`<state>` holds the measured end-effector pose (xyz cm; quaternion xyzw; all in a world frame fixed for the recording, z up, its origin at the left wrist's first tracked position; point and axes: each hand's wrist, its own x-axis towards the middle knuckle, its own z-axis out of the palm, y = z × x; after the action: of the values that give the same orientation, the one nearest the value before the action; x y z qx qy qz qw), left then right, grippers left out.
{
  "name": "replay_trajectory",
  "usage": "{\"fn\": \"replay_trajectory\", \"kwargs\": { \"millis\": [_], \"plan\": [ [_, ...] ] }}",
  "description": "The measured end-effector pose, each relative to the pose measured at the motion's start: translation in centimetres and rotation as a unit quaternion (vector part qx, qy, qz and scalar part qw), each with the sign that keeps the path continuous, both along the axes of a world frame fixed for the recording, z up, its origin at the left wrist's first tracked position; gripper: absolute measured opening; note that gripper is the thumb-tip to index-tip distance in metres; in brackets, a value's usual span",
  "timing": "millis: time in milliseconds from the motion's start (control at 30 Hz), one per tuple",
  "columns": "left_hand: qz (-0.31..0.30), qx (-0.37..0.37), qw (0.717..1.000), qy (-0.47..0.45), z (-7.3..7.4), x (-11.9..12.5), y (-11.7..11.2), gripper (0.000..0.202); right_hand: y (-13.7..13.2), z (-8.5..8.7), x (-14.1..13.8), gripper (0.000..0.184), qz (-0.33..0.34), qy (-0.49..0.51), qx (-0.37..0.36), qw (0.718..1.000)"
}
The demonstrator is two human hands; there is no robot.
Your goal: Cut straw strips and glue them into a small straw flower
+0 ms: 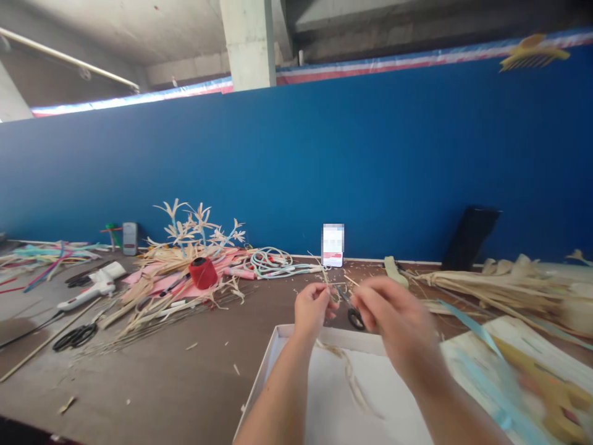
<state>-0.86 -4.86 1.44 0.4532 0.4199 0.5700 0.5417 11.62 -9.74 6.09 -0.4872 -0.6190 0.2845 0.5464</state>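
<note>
My left hand [312, 308] is closed in a pinch on a thin pale straw strand [325, 273] that sticks up from its fingers. My right hand [393, 318] is motion-blurred and curled around small black-handled scissors [352, 309], whose blades point toward the strand. Both hands hover above the far edge of a shallow white box lid [278, 358] that has a few straw scraps lying in it.
On the brown table to the left lie a straw pile with straw flowers [194, 232], a red thread spool [202, 272], a white glue gun [90, 290], black scissors [74, 337] and coiled cord [271, 262]. A phone [332, 245] leans on the blue wall. Dried husks [500, 287] lie right.
</note>
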Motion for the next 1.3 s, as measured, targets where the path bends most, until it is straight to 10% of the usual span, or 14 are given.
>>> {"fn": "replay_trajectory", "kwargs": {
  "millis": [133, 333, 633, 1000, 1300],
  "plan": [
    [-0.038, 0.0, 0.999, -0.012, -0.1, 0.0, 0.0, 0.024, 3.6, -1.2, -0.4, 0.031, -0.069, -0.015, -0.078, 0.994],
    [-0.072, 0.019, 0.996, 0.039, -0.4, 0.2, 0.0, 0.018, 5.6, -4.0, -0.3, 0.037, 0.052, 0.063, -0.117, 0.99],
    [-0.102, 0.012, 0.99, 0.097, 0.0, -0.2, -0.5, 0.025, 5.2, -2.8, 1.6, 0.042, -0.106, 0.226, -0.095, 0.964],
    [-0.012, 0.051, 0.971, 0.231, -1.5, -1.9, 0.8, 0.019, 5.0, -4.0, 2.9, 0.041, -0.17, 0.212, -0.097, 0.957],
    [0.144, 0.141, 0.972, 0.123, 0.4, -2.0, -0.1, 0.022, 4.2, -3.7, 2.1, 0.045, -0.122, 0.062, -0.12, 0.983]
  ]
}}
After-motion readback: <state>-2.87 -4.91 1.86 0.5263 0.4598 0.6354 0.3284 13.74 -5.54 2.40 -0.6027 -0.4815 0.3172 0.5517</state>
